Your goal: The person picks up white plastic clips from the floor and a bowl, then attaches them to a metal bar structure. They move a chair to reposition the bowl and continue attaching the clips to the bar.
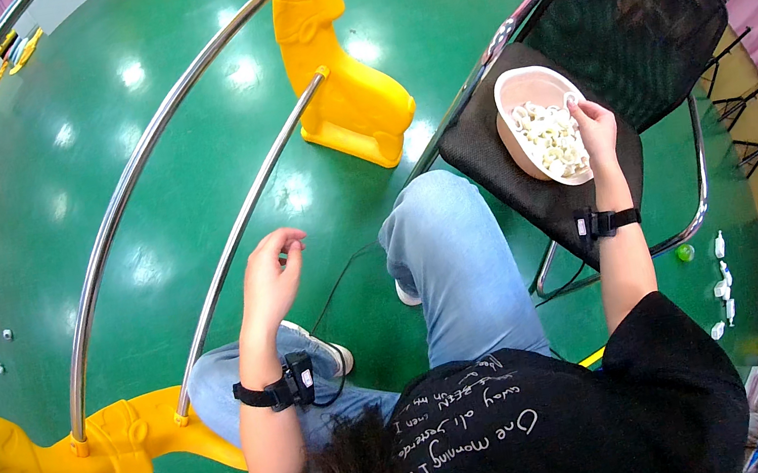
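A pink-white basin (518,145) stands on the black seat of a mesh-backed chair, filled with many small white pieces (551,136) whose kind is too small to tell. At the basin's right rim is my right hand (596,128), its thumb and fingertips pinched on a small white ring-like piece (570,98). Away from the basin, my left hand (275,272) hangs above the green floor near a curved metal bar. Its fingers are loosely bent, with a gap to the thumb and nothing visible in them.
Curved metal bars (125,189) join yellow plastic supports (345,92) on the left. The black chair (631,4) stands at my right. A thin cable (346,277) runs near my shoe. White bottles (723,269) and a green ball (685,252) lie right of the chair.
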Demonstrator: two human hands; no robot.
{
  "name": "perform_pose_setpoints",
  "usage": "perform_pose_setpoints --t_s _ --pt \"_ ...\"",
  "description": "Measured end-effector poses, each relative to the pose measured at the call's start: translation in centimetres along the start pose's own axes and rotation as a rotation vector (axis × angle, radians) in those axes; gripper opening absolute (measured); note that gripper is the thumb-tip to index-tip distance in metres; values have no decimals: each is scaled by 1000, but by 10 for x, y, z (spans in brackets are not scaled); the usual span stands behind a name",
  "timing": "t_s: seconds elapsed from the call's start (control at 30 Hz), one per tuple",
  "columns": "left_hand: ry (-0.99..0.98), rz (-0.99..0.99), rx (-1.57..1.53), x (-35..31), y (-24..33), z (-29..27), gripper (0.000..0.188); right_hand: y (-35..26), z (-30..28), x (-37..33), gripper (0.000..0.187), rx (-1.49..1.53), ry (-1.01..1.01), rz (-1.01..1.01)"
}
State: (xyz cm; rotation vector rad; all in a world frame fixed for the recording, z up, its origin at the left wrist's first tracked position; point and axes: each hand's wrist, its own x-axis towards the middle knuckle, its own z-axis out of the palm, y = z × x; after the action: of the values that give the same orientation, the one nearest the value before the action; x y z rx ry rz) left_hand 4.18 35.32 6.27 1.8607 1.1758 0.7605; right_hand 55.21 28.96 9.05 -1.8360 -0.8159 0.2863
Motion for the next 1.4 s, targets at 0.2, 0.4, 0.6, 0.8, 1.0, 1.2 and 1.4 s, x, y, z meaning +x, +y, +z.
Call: perform_pose_setpoints --t_s 0.2,0.4,0.6,0.8,1.0,1.2,1.4 --pt "-5 18 28 0 -2 1 14 -5 0 0 24 -564 -223 -238" --pt "-30 41 75 1 1 3 14 10 -9 7 24 -573 -462 3" --pt "-51 15 73 -2 4 4 16 -18 -9 -7 25 83 -608 364" --pt "-132 155 36 4 10 2 25 -118 45 -63 34 586 -773 122" --pt "122 378 -327 34 60 -6 39 -205 169 -116 17 738 -1126 232" --pt "565 465 -491 48 41 -55 25 -270 265 -173 14 580 -1362 69" --pt "755 309 -659 30 11 -92 21 -282 312 -206 21 246 -1423 -631"
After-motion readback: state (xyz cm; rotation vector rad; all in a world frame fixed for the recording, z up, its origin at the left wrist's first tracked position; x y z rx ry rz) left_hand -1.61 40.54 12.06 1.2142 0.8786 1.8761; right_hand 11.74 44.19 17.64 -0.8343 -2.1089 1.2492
